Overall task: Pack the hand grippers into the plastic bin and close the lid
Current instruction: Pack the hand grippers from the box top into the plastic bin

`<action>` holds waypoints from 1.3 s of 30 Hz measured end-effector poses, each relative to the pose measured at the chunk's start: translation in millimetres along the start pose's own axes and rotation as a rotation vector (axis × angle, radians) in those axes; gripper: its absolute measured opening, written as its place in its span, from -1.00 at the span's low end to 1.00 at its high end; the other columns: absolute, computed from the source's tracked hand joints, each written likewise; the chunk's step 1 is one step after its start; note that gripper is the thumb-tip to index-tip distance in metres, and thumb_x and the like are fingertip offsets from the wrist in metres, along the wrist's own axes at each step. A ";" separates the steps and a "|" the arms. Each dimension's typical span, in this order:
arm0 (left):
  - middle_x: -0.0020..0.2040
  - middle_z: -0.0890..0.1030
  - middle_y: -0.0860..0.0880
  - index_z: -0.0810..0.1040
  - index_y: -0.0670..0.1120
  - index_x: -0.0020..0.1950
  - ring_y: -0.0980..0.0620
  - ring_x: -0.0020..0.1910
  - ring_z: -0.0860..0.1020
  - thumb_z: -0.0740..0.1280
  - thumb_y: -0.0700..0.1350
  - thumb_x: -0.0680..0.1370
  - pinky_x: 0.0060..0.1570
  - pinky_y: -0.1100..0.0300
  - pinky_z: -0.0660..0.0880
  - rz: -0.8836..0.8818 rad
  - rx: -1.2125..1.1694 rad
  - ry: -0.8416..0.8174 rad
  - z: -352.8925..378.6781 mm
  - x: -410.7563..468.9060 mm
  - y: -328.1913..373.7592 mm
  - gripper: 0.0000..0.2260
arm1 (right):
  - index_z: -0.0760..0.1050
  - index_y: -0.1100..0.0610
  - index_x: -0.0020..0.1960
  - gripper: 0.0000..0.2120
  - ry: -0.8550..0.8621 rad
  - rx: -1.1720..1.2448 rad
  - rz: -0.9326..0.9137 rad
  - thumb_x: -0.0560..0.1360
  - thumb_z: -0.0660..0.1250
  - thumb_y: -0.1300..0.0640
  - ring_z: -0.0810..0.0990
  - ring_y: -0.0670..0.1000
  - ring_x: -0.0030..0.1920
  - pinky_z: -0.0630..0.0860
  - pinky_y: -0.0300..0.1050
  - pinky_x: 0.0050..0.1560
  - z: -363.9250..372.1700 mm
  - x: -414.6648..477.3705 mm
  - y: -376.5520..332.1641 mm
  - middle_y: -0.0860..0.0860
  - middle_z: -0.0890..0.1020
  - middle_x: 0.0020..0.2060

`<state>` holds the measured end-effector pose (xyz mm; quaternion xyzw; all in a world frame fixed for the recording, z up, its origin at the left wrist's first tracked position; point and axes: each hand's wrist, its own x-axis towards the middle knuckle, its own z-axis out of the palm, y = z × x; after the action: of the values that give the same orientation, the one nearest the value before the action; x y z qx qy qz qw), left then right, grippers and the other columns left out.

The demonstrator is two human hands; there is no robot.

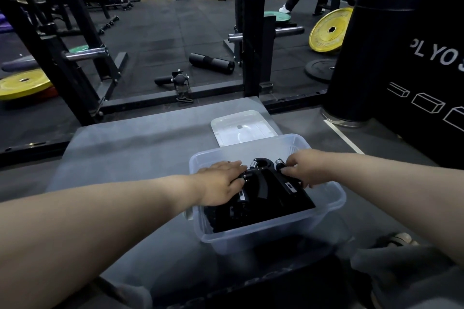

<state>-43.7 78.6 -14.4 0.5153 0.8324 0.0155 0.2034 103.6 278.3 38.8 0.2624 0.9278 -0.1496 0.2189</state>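
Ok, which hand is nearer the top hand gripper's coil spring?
Left. The left hand nearly touches the coil spring; the right hand pinches the knurled end across from it.
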 end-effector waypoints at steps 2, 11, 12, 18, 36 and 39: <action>0.62 0.04 0.12 0.04 0.16 0.60 0.03 0.60 -0.02 -0.03 0.20 0.64 0.53 -0.11 -0.01 -0.024 -0.011 -0.001 0.5 -0.3 2.5 -0.49 | 0.54 0.06 -0.06 -0.68 0.057 -0.037 -0.004 0.61 0.13 -0.13 0.66 0.05 -0.25 0.44 -0.07 0.08 4.7 5.4 -0.7 0.06 0.72 -0.18; 0.62 -0.10 0.16 -0.07 0.09 0.62 0.09 0.59 -0.13 -0.08 0.16 0.68 0.53 -0.07 -0.12 -0.097 -0.020 -0.014 -0.8 -15.2 20.1 -0.48 | 0.41 0.09 0.27 -0.46 -0.146 0.065 0.072 0.56 0.01 -0.29 0.67 0.18 -0.03 0.64 -0.01 -0.19 9.9 6.1 1.9 0.08 0.58 0.08; 0.62 -0.11 0.14 -0.10 0.08 0.63 0.08 0.59 -0.13 -0.07 0.16 0.68 0.53 -0.07 -0.12 -0.101 -0.021 -0.013 -1.2 -15.4 19.9 -0.47 | 0.35 0.08 0.35 -0.37 -0.161 0.047 0.083 0.53 -0.01 -0.34 0.63 0.20 0.03 0.64 0.01 -0.18 10.3 5.2 1.4 0.08 0.54 0.17; 0.63 -0.09 0.00 -0.11 0.00 0.62 -0.04 0.60 -0.10 -0.10 0.31 0.60 0.52 -0.16 -0.06 -0.191 0.036 0.036 9.3 -18.9 12.5 -0.33 | -0.39 0.10 0.56 -0.21 -0.170 0.115 0.097 0.61 -0.02 -0.26 0.10 0.22 0.54 0.03 0.06 0.52 34.0 2.6 -11.7 0.18 0.09 0.56; 0.63 -0.15 -0.07 -0.17 -0.09 0.62 -0.03 0.60 -0.18 -0.09 0.22 0.66 0.55 -0.02 -0.18 -0.162 0.021 -0.004 -1.8 -42.4 16.0 -0.36 | -0.21 0.06 0.60 -0.25 -0.020 0.144 -0.031 0.59 0.01 -0.27 0.02 0.16 0.56 0.01 0.12 0.53 29.0 -0.9 -17.2 0.11 -0.04 0.58; 0.63 -0.19 -0.05 -0.18 -0.08 0.62 -0.01 0.59 -0.22 -0.09 0.21 0.66 0.55 0.00 -0.23 -0.143 0.053 -0.014 2.0 -47.6 13.4 -0.37 | -0.28 -0.02 0.59 -0.22 -0.055 0.120 -0.053 0.57 0.02 -0.32 -0.05 0.16 0.57 -0.06 0.13 0.54 34.3 -6.1 -20.7 0.09 -0.16 0.58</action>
<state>-13.2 43.3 2.3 0.4598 0.8658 -0.0248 0.1959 108.1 245.3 15.6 0.2463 0.9174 -0.2180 0.2241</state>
